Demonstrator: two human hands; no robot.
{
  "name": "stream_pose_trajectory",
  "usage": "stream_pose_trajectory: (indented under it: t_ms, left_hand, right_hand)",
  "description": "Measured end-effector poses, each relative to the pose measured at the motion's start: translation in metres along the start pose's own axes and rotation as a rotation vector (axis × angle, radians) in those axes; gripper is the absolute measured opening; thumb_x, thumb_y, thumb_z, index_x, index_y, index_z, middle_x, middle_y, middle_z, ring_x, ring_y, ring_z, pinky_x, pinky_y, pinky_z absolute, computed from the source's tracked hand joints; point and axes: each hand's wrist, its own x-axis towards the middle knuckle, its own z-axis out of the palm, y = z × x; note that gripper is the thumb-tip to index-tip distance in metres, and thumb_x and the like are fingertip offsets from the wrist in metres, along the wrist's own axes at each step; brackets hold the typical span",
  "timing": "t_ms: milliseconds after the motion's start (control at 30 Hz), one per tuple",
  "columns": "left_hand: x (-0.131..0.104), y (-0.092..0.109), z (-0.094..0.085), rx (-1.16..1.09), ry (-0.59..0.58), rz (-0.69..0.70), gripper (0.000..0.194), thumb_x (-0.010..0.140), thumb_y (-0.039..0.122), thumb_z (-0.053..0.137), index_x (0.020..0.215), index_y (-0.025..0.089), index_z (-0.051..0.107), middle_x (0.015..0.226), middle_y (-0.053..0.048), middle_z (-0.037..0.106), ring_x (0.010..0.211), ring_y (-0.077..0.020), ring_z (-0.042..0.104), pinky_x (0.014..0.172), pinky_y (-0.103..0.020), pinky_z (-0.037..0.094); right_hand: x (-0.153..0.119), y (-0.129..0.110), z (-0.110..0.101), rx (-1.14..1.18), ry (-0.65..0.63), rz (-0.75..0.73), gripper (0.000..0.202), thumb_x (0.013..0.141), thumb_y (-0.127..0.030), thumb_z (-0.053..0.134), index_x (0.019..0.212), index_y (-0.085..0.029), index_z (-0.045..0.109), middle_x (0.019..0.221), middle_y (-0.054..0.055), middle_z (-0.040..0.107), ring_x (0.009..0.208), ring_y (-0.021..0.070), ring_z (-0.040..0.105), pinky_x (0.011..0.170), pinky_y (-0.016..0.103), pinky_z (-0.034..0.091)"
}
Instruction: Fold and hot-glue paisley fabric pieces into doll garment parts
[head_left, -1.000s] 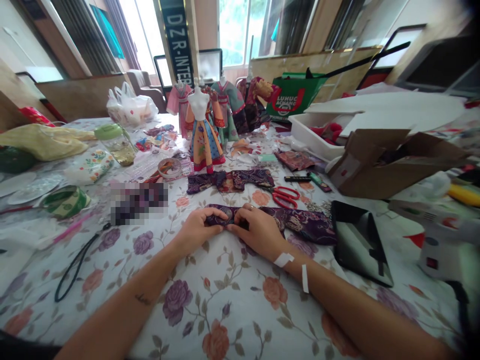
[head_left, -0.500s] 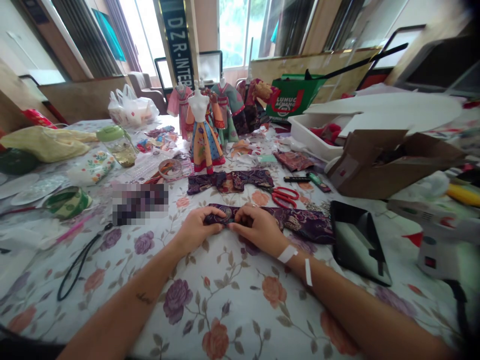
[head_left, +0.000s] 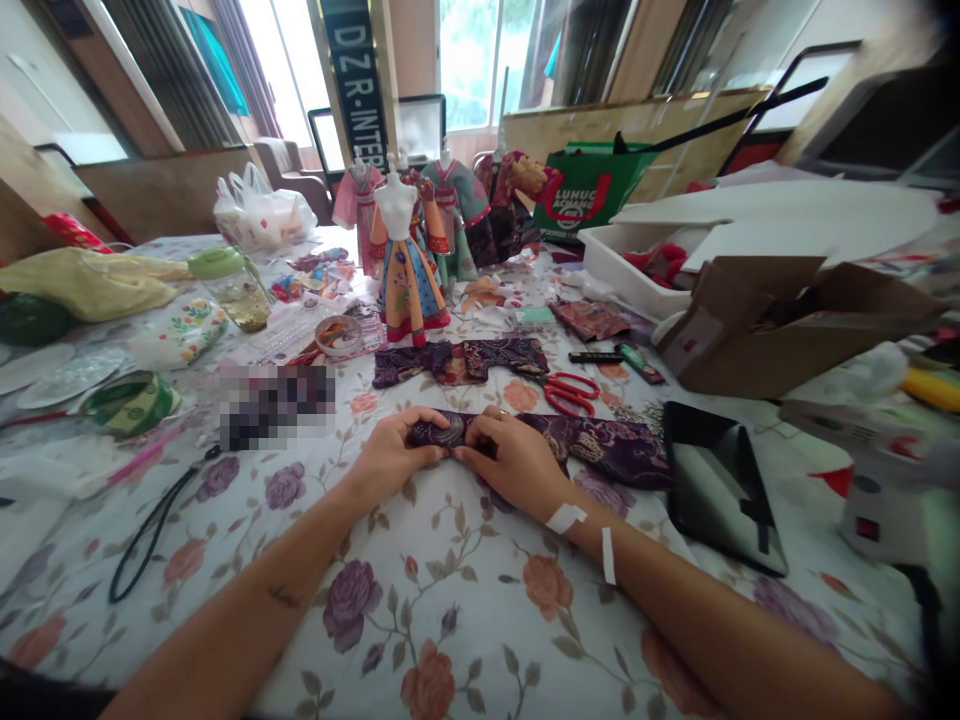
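Note:
A strip of dark purple patterned fabric (head_left: 619, 447) lies across the flowered tablecloth in front of me. My left hand (head_left: 391, 452) pinches its left end between thumb and fingers. Close beside it, my right hand (head_left: 514, 452) grips the near edge of the same fabric, fingers curled and thumb pressed in. Just beyond lies a second purple patterned piece of fabric (head_left: 502, 358), spread flat. Red-handled scissors (head_left: 571, 393) rest at its right end. A black tray (head_left: 716, 490) touches or nearly touches the fabric's right end.
Small dress forms in costumes, one with a yellow and blue skirt (head_left: 411, 290), stand at the back. On the right are a cardboard box (head_left: 750, 350), a white box (head_left: 637, 275) and a grey device (head_left: 874, 480). A jar (head_left: 236, 290) and green tape roll (head_left: 135, 405) sit left.
My right hand has shifted very slightly left along the fabric's edge. Both hands keep their pinch, and the view has tilted a little.

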Motion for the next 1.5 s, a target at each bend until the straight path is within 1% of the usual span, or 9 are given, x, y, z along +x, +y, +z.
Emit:
stream_pose_trajectory:
  t_ms: [267, 467, 567, 700, 767, 833, 1000, 1300, 1500]
  left_hand:
    - [-0.003, -0.005, -0.002, 0.165, 0.005, 0.112, 0.017, 0.075, 0.021, 0.060, 0.092, 0.018, 0.065, 0.074, 0.001, 0.063, 0.060, -0.0099, 0.055, 0.054, -0.020, 0.043]
    - [-0.003, -0.009, 0.000, 0.195, 0.018, 0.122, 0.023, 0.081, 0.030, 0.056, 0.098, 0.017, 0.065, 0.077, -0.001, 0.065, 0.058, -0.0106, 0.055, 0.055, -0.022, 0.046]
    - [-0.003, -0.008, 0.001, 0.223, 0.031, 0.093, 0.030, 0.077, 0.036, 0.063, 0.101, 0.019, 0.065, 0.080, -0.001, 0.066, 0.061, -0.0132, 0.058, 0.057, -0.024, 0.047]
    - [-0.004, -0.005, 0.003, 0.271, 0.059, 0.146, 0.047, 0.064, 0.026, 0.076, 0.109, 0.022, 0.062, 0.103, -0.003, 0.068, 0.089, -0.0214, 0.063, 0.079, -0.030, 0.049]
    - [-0.004, -0.004, 0.004, 0.278, 0.089, 0.179, 0.050, 0.064, 0.021, 0.075, 0.112, 0.023, 0.060, 0.111, -0.004, 0.066, 0.101, -0.0232, 0.061, 0.089, -0.033, 0.046]
    - [-0.004, -0.004, 0.004, 0.268, 0.113, 0.181, 0.051, 0.065, 0.018, 0.073, 0.114, 0.023, 0.059, 0.113, -0.004, 0.066, 0.106, -0.0235, 0.059, 0.094, -0.034, 0.043]
    - [-0.002, -0.006, 0.006, 0.223, 0.110, 0.149, 0.048, 0.064, 0.014, 0.072, 0.110, 0.022, 0.062, 0.110, -0.004, 0.068, 0.103, -0.0233, 0.061, 0.093, -0.034, 0.043]
    - [-0.002, -0.001, 0.010, 0.261, 0.162, 0.127, 0.027, 0.063, 0.015, 0.072, 0.090, 0.019, 0.069, 0.092, -0.002, 0.071, 0.088, -0.0211, 0.063, 0.083, -0.032, 0.045]
    - [-0.001, -0.004, 0.010, 0.202, 0.169, 0.107, 0.029, 0.060, 0.014, 0.073, 0.087, 0.020, 0.071, 0.091, -0.001, 0.072, 0.088, -0.0202, 0.064, 0.083, -0.030, 0.045]
  right_hand:
    - [0.000, 0.006, -0.002, 0.191, -0.015, 0.031, 0.013, 0.084, -0.024, 0.056, 0.072, -0.019, 0.058, 0.061, -0.002, 0.058, 0.057, 0.0122, 0.051, 0.054, 0.022, 0.034]
    - [0.001, 0.009, 0.001, 0.196, 0.003, 0.034, 0.005, 0.077, -0.018, 0.058, 0.072, -0.018, 0.061, 0.061, -0.002, 0.057, 0.056, 0.0119, 0.050, 0.054, 0.022, 0.034]
    - [0.001, 0.009, 0.001, 0.187, 0.004, 0.028, 0.003, 0.073, -0.016, 0.061, 0.072, -0.018, 0.061, 0.062, -0.002, 0.055, 0.057, 0.0114, 0.049, 0.054, 0.022, 0.034]
    - [0.001, 0.009, 0.000, 0.172, 0.007, 0.019, 0.003, 0.072, -0.017, 0.064, 0.072, -0.018, 0.061, 0.066, -0.002, 0.055, 0.059, 0.0111, 0.049, 0.055, 0.022, 0.033]
    - [0.001, 0.009, 0.001, 0.159, 0.013, 0.021, 0.006, 0.071, -0.020, 0.066, 0.072, -0.018, 0.061, 0.067, -0.002, 0.055, 0.060, 0.0112, 0.049, 0.055, 0.022, 0.032]
    - [0.001, 0.009, 0.001, 0.143, 0.022, 0.030, 0.009, 0.071, -0.022, 0.069, 0.071, -0.018, 0.061, 0.067, -0.002, 0.055, 0.060, 0.0112, 0.048, 0.055, 0.022, 0.031]
    - [0.001, 0.008, 0.003, 0.104, 0.039, 0.049, 0.010, 0.071, -0.024, 0.070, 0.069, -0.018, 0.061, 0.069, -0.001, 0.055, 0.060, 0.0112, 0.048, 0.055, 0.022, 0.029]
    - [0.000, 0.009, 0.003, 0.079, 0.026, 0.033, 0.010, 0.072, -0.025, 0.069, 0.071, -0.019, 0.062, 0.069, -0.002, 0.056, 0.059, 0.0106, 0.048, 0.054, 0.022, 0.029]
    - [0.001, 0.009, 0.003, 0.078, 0.017, 0.031, 0.008, 0.073, -0.024, 0.068, 0.070, -0.018, 0.063, 0.071, -0.001, 0.058, 0.063, 0.0117, 0.051, 0.056, 0.022, 0.031]
